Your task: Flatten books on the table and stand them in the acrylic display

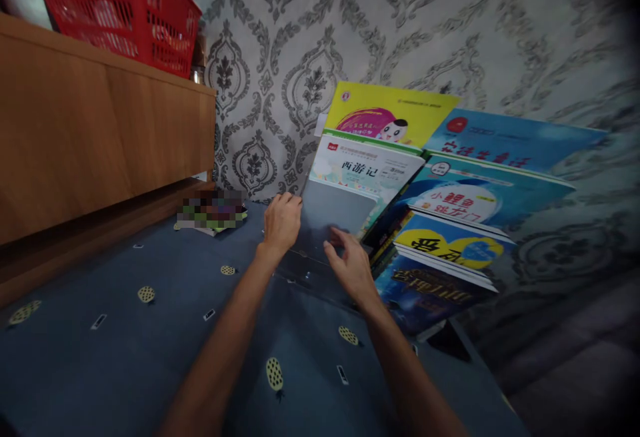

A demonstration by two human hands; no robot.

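Note:
A flat, plain grey panel [337,207] leans against a white book with Chinese lettering [357,169]; whether it is a book or a stand cannot be told. My left hand [283,222] is at the panel's left edge, its fingers curled together against it. Over the lower right of the panel is my right hand [351,262], thumb and fingers apart, holding nothing. Behind the white book rises a yellow book [425,107]. To the right, teal book [525,180], blue-and-yellow book [450,240] and dark blue book [425,294] stand in a tilted row.
A blue cloth [175,357] with pineapple prints covers the surface below. At left is a wooden cabinet [100,124] with a red plastic basket [135,7] on top. A blurred-out booklet [213,214] lies near the patterned wall [280,90]. Another blue book [545,144] stands at the back right.

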